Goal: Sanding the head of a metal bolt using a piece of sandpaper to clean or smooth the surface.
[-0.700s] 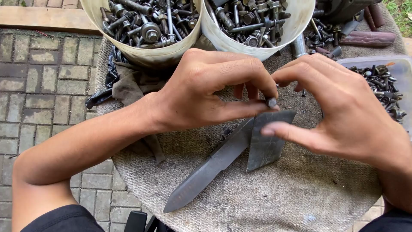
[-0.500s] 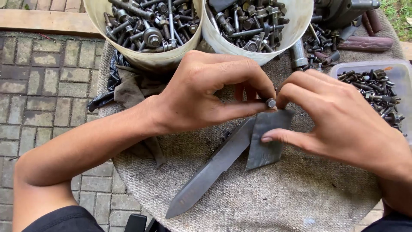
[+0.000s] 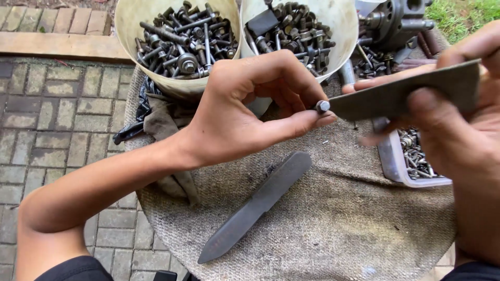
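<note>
1. Right now the small grey metal bolt (image 3: 322,106) is raised above the tabletop (image 3: 333,229), pinched between the thumb and the curled fingers of the left hand (image 3: 250,104). Its head points to the right, toward the other hand.
2. Just beside the bolt head is the narrow end of a flat grey metal strip (image 3: 406,93). The two seem to touch, but I cannot tell this for sure. The long axis of the strip runs from the bolt to the right and a little upward.
3. The right hand (image 3: 458,125) is closed around the wide end of this strip, with the fingers on its near face. This hand is a little blurred.
4. A long dark metal blade (image 3: 255,205) lies free on the burlap-covered tabletop, below the left hand, diagonal from lower left to upper right. No hand touches it.
5. Two cream plastic buckets (image 3: 156,88) full of bolts stand behind the hands.
</note>
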